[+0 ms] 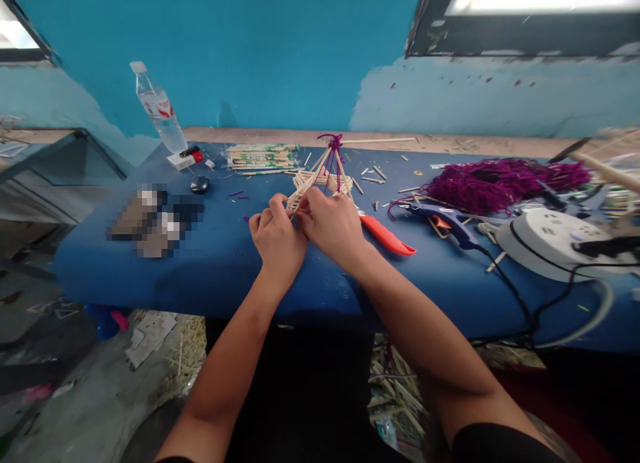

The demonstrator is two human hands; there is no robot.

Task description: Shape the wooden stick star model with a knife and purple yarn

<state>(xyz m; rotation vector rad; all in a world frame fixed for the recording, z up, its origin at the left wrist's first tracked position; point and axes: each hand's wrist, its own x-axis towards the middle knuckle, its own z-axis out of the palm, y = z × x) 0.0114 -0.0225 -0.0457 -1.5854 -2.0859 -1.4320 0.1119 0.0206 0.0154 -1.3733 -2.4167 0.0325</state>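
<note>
A small craft frame of stacked pale wooden sticks point(303, 183) rests on the blue table, with slanted sticks rising to a knot of purple yarn point(334, 141). My left hand point(280, 236) is closed at the frame's near left corner, fingers curled against the sticks. Beside it, my right hand point(330, 226) pinches at the same corner; its fingertips meet those of the left. Whatever small piece lies between the right fingertips is hidden. Just right of my right hand lies a cutting tool with an orange-red handle point(387, 236), its front end partly covered.
Packed sticks point(263, 157) lie at the back. A water bottle point(161, 113), a red-and-white box point(185, 158) and a black mouse point(199, 185) stand left. Rightward are purple yarn point(480, 183), a blue glue gun point(445, 223), a white round device point(545, 243) and cables. Stick scraps point(373, 176) are scattered behind.
</note>
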